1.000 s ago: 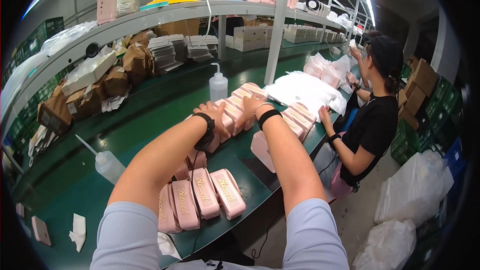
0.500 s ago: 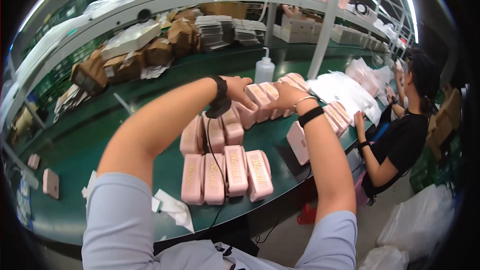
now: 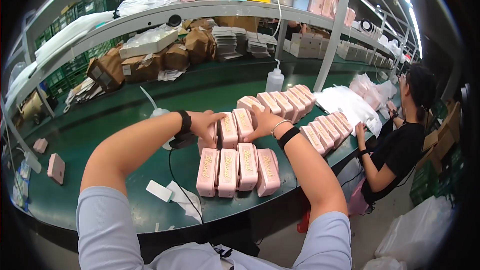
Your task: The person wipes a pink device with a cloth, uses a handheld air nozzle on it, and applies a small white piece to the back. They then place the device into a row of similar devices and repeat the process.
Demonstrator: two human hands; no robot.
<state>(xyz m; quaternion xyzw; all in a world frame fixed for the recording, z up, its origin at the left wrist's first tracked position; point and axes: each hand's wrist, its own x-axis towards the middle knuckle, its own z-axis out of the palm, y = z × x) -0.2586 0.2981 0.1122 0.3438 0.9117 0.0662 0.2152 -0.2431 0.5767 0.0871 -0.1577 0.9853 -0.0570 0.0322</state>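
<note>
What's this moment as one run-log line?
left hand: at left of middle pink boxes | right hand: at their right | front row: four pink boxes | squeeze bottle: upright, farther back

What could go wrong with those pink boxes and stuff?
The left hand and right hand are around a short row of pink boxes; uneven pushing might tip one. A squeeze bottle shows just behind the left wrist, so it could get bumped. The dark cable below that wrist might snag.
</note>
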